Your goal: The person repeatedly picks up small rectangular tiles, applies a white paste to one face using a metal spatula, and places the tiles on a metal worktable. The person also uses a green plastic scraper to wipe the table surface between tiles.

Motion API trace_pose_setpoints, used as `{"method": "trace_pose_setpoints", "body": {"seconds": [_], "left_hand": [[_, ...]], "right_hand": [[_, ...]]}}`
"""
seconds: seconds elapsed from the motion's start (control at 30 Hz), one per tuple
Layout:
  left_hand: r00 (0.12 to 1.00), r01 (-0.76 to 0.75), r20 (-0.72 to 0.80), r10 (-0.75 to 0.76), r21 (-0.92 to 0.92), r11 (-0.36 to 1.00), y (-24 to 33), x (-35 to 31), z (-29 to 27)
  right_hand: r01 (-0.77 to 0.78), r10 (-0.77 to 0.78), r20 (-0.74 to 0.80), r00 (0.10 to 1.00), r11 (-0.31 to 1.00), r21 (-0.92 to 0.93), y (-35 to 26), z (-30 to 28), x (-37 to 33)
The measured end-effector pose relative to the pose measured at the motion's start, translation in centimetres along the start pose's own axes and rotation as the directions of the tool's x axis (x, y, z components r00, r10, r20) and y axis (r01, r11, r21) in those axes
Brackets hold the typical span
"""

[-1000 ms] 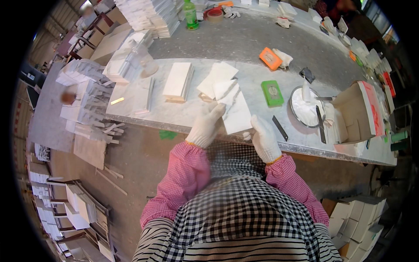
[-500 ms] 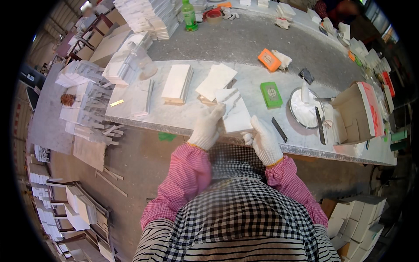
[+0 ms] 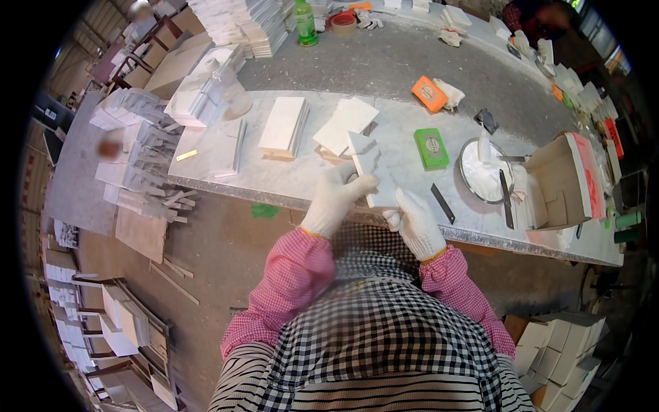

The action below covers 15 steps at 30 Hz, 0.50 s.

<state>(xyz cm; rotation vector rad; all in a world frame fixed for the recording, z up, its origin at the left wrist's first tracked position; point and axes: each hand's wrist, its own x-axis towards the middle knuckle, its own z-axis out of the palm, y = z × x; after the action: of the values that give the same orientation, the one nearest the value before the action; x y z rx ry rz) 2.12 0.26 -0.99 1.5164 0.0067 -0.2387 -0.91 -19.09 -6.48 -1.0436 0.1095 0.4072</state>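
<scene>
Pinching the white tile (image 3: 384, 187) by its left side, your left hand (image 3: 334, 201) holds it tilted above the near tabletop (image 3: 473, 223), while your right hand (image 3: 417, 223) grips its near right corner, likely so it stays steady at both ends.

The single head view comes from the left of two wide fisheye cameras on the person's head. It looks steeply down and forward: the checked apron (image 3: 384, 316) is nearest, at the bottom, then the left hand (image 3: 336, 199) and right hand (image 3: 417, 221) at close range near the middle. Beyond, it faces across the table (image 3: 371, 69), whose front edge bows. Dark corners ring the picture.
</scene>
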Motion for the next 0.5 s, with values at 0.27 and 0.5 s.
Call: {"method": "trace_pose_setpoints", "body": {"seconds": [0.27, 0.5], "left_hand": [[0.995, 0.092, 0.036, -0.092, 0.005, 0.996, 0.0, -0.3, -0.5], [0.990, -0.004, 0.140, 0.031, -0.190, 0.982, -1.8, -0.8, -1.0]], "right_hand": [[-0.008, -0.003, -0.066, 0.998, 0.987, -0.162, -0.9, 0.9, -0.3], [0.005, -0.043, -0.102, 0.994, 0.940, -0.342, -1.2, 0.6, 0.3]]}}
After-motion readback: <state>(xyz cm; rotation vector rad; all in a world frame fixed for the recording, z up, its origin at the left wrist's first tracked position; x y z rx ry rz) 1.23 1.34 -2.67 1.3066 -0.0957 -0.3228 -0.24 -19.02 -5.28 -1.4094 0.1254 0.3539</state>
